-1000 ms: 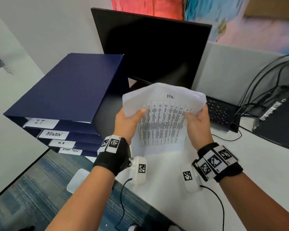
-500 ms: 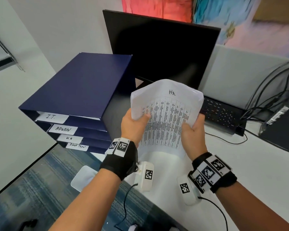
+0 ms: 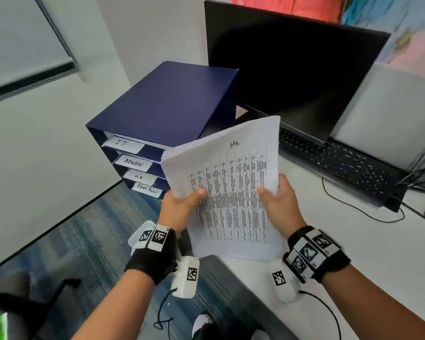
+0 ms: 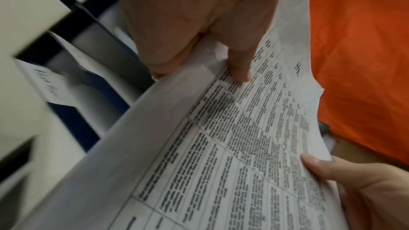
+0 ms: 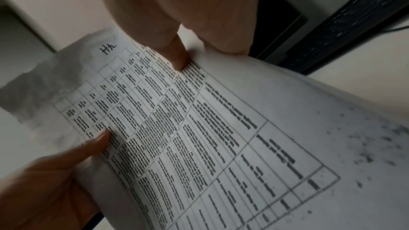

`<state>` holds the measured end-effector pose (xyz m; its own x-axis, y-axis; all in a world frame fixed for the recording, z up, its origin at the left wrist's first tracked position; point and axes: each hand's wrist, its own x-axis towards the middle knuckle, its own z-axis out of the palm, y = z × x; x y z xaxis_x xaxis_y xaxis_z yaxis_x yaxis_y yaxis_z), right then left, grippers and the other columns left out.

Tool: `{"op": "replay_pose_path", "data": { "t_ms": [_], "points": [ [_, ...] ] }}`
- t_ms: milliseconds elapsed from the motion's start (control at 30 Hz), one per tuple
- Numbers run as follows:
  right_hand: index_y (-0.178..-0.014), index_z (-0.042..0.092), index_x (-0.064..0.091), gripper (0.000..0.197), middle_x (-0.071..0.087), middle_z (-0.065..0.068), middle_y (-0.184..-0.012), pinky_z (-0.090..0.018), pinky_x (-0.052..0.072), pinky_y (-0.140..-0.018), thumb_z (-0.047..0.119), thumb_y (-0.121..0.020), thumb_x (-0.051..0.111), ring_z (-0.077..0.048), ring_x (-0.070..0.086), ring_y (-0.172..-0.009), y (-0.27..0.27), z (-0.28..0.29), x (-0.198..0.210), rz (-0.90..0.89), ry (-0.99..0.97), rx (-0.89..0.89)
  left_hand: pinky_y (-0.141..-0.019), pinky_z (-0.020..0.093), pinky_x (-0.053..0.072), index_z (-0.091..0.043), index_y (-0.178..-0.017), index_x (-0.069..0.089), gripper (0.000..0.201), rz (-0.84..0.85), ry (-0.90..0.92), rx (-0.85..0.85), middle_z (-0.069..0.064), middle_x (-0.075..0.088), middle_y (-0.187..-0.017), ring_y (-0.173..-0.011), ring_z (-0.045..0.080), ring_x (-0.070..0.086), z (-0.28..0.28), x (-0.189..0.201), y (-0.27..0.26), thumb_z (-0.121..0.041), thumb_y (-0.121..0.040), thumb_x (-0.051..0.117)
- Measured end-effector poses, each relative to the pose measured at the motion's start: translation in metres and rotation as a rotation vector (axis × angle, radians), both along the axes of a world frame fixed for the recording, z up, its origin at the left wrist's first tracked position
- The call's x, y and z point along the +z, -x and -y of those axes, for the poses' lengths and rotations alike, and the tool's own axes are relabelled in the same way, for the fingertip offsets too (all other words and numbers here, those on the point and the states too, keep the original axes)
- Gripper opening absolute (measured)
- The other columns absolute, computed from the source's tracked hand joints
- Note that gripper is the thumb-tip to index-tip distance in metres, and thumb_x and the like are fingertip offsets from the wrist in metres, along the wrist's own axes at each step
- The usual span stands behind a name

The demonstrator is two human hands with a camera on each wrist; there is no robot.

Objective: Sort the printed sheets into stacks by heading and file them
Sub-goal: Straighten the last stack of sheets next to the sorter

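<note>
Both hands hold one stack of printed sheets in front of the blue filing tray.

The left hand (image 3: 179,209) pinches the stack of sheets (image 3: 228,190) at its 9 o'clock edge, thumb on top; the right hand (image 3: 280,204) pinches the 3 o'clock edge the same way. The top sheet shows a printed table with a handwritten "HR" heading. The stack is raised above the white bench (image 3: 378,241), tilted toward the filing tray (image 3: 172,104) at 10 o'clock, whose slots are labelled IT, ADMIN, HR and Blank Paper. A dark monitor (image 3: 287,69) stands at 12 o'clock, a keyboard (image 3: 341,165) at 2 o'clock.
</note>
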<state>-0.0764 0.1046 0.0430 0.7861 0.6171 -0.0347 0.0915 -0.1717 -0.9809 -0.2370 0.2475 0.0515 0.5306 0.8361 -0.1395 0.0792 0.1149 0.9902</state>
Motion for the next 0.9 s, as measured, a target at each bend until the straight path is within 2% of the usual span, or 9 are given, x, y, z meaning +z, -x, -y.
{"op": "replay_pose_path", "data": {
  "t_ms": [133, 300, 367, 433, 467, 533, 600, 733, 900],
  "points": [
    [-0.112, 0.023, 0.051, 0.017, 0.065, 0.005, -0.112, -0.031, 0.049, -0.090, 0.016, -0.097, 0.048, -0.011, 0.062, -0.102, 0.031, -0.023, -0.016, -0.010, 0.096, 0.195, -0.083, 0.027, 0.051, -0.019, -0.100, 0.067, 0.021, -0.063, 0.064, 0.124, -0.003, 0.071, -0.099, -0.092, 0.009, 0.068, -0.015, -0.014, 0.050, -0.008, -0.081, 0.071],
    [-0.119, 0.021, 0.052, 0.024, 0.062, 0.003, -0.118, -0.030, 0.045, -0.096, 0.014, -0.098, 0.045, -0.013, 0.058, -0.109, 0.070, -0.047, -0.038, -0.023, 0.170, 0.334, -0.064, 0.022, 0.056, -0.001, -0.105, 0.064, 0.037, -0.165, 0.186, 0.196, 0.011, 0.072, -0.097, -0.080, 0.011, 0.072, -0.026, -0.031, 0.101, -0.019, -0.076, 0.076],
    [-0.118, 0.022, 0.052, 0.023, 0.062, 0.002, -0.116, -0.028, 0.046, -0.093, 0.014, -0.098, 0.044, -0.014, 0.059, -0.107, 0.082, -0.055, -0.048, -0.044, 0.212, 0.373, -0.077, 0.039, 0.057, 0.012, -0.117, 0.056, 0.065, -0.225, 0.209, 0.196, 0.028, 0.066, -0.108, -0.085, 0.033, 0.069, -0.027, -0.035, 0.117, -0.027, -0.070, 0.079],
    [-0.117, 0.023, 0.051, 0.022, 0.062, 0.002, -0.115, -0.032, 0.048, -0.093, 0.015, -0.098, 0.043, -0.015, 0.060, -0.106, 0.092, -0.062, -0.058, -0.070, 0.267, 0.403, -0.086, 0.047, 0.039, 0.023, -0.119, 0.046, 0.059, -0.257, 0.236, 0.195, 0.035, 0.050, -0.113, -0.069, 0.037, 0.066, -0.025, -0.038, 0.129, -0.016, -0.082, 0.071],
    [-0.119, 0.023, 0.051, 0.023, 0.062, 0.002, -0.116, -0.034, 0.048, -0.094, 0.016, -0.099, 0.042, -0.015, 0.059, -0.106, 0.097, -0.065, -0.063, -0.082, 0.296, 0.419, -0.086, 0.045, 0.036, 0.021, -0.117, 0.049, 0.050, -0.280, 0.253, 0.185, 0.036, 0.050, -0.113, -0.056, 0.030, 0.066, -0.026, -0.041, 0.135, -0.013, -0.086, 0.067],
    [-0.125, 0.021, 0.049, 0.027, 0.060, 0.003, -0.118, -0.032, 0.048, -0.093, 0.016, -0.099, 0.040, -0.015, 0.058, -0.105, 0.106, -0.070, -0.072, -0.095, 0.355, 0.461, -0.082, 0.041, 0.042, 0.010, -0.115, 0.058, 0.037, -0.351, 0.301, 0.164, 0.035, 0.058, -0.109, -0.067, 0.031, 0.069, -0.028, -0.050, 0.144, -0.013, -0.087, 0.065],
    [-0.127, 0.020, 0.047, 0.030, 0.059, 0.003, -0.118, -0.028, 0.047, -0.086, 0.015, -0.100, 0.038, -0.014, 0.058, -0.103, 0.113, -0.076, -0.080, -0.097, 0.425, 0.511, -0.071, 0.036, 0.059, 0.002, -0.111, 0.064, 0.032, -0.404, 0.334, 0.152, 0.025, 0.069, -0.104, -0.074, 0.029, 0.072, -0.039, -0.070, 0.156, -0.017, -0.085, 0.068],
    [-0.120, 0.019, 0.051, 0.029, 0.061, -0.001, -0.115, -0.038, 0.052, -0.090, 0.014, -0.096, 0.036, -0.020, 0.060, -0.100, 0.125, -0.087, -0.093, -0.140, 0.544, 0.528, -0.058, 0.026, 0.058, -0.011, -0.101, 0.067, 0.019, -0.499, 0.359, 0.141, 0.005, 0.073, -0.087, -0.059, 0.011, 0.068, -0.052, -0.091, 0.170, -0.021, -0.085, 0.069],
    [-0.122, 0.017, 0.053, 0.033, 0.063, 0.000, -0.111, -0.030, 0.053, -0.079, 0.007, -0.095, 0.036, -0.015, 0.062, -0.094, 0.128, -0.103, -0.090, -0.272, 0.470, 0.443, -0.089, 0.050, 0.053, -0.007, -0.118, 0.062, 0.038, -0.414, 0.414, 0.132, 0.013, 0.072, -0.105, -0.096, 0.031, 0.069, -0.073, -0.095, 0.181, -0.016, -0.082, 0.071]
  ]
}}
